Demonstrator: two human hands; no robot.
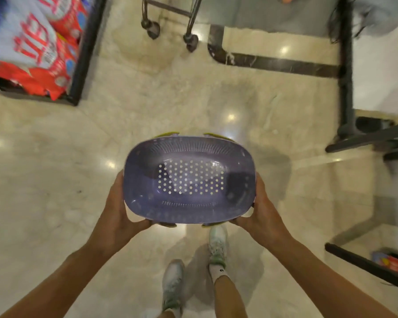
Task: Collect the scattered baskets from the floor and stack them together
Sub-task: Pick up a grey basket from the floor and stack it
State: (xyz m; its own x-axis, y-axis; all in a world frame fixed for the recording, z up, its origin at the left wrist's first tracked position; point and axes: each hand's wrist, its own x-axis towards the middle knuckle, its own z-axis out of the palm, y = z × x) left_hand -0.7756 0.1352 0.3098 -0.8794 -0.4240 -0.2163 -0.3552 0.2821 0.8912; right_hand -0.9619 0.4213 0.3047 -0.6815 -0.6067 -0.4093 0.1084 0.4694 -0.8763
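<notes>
Two hands hold one purple basket above the pale marble floor, its open mouth facing up toward the camera. The left hand grips the basket's left end, fingers curled under its rim, and the right hand grips the right end the same way, so the hands sit well apart with the basket clamped between them. The basket is oval, its bottom pierced with rows of small round holes and its walls slotted near the rim; yellow-green edges peek out beyond its far side, but whether these belong to handles or to another basket nested beneath cannot be told. Directly below the basket, nearer the camera, stand the person's two feet in white shoes on the floor. Beyond the basket to the left, a dark-framed bin holds red, white and blue packages. Straight beyond the basket are the wheeled metal legs of a cart. To the basket's right stands a dark-framed rack.
</notes>
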